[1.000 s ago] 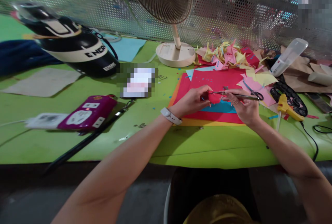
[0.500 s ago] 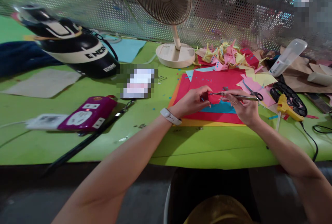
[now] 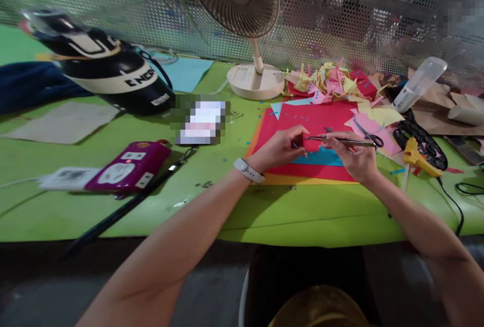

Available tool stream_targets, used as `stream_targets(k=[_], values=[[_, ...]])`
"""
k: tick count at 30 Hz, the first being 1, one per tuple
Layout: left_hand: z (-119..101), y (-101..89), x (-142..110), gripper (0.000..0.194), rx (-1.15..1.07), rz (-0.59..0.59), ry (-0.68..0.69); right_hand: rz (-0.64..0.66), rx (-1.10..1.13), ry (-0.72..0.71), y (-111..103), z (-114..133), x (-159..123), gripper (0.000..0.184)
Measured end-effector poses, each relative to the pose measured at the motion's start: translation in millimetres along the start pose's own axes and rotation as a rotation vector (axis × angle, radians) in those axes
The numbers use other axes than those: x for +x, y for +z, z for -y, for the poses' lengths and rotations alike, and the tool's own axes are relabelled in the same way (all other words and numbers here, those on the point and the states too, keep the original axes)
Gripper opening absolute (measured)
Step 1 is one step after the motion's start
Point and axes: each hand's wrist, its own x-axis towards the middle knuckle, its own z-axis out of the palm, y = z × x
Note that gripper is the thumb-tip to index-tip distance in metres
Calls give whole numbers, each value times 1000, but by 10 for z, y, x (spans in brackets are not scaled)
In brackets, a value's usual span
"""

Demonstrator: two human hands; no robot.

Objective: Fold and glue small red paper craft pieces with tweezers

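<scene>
My right hand [image 3: 357, 158] is closed around a pair of metal tweezers [image 3: 357, 143], held nearly level with the tips pointing left. Those tips are at a small red paper piece [image 3: 310, 144], which my left hand [image 3: 285, 148] pinches between thumb and fingers. A tiny blue bit seems to be at the tweezer tips, too small to be sure. Under both hands lie red paper sheets [image 3: 302, 171], with a blue paper strip [image 3: 317, 156] on top and an orange-yellow sheet beneath. Small blue paper bits are scattered around.
Behind the sheets is a heap of folded paper pieces [image 3: 333, 79] beside a fan [image 3: 255, 82]. Scissors [image 3: 366, 132], a yellow glue gun [image 3: 419, 158] and a clear bottle [image 3: 421, 82] are at the right. Leftward are a phone [image 3: 202, 122], a purple power strip [image 3: 128, 165] and a black bottle [image 3: 113, 74].
The tweezer tips have shifted very slightly to the right at the red paper piece. Both hands keep their hold and have hardly moved.
</scene>
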Motion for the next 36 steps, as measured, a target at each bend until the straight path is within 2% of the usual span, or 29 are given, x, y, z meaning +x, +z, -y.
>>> stream_targets(k=[12,21,29,36], values=[[8,8,4,13,-33,-19,2,-34,21,-1,-18,28,11,21],[8,10,-5,18,-85,15,3,-22,22,13,-14,8,9,22],[11,3,-7,19,-97,12,-1,-29,28,-12,-17,34,17,17],[10,8,-4,20,-117,4,-1,-40,20,24,-11,57,21,23]])
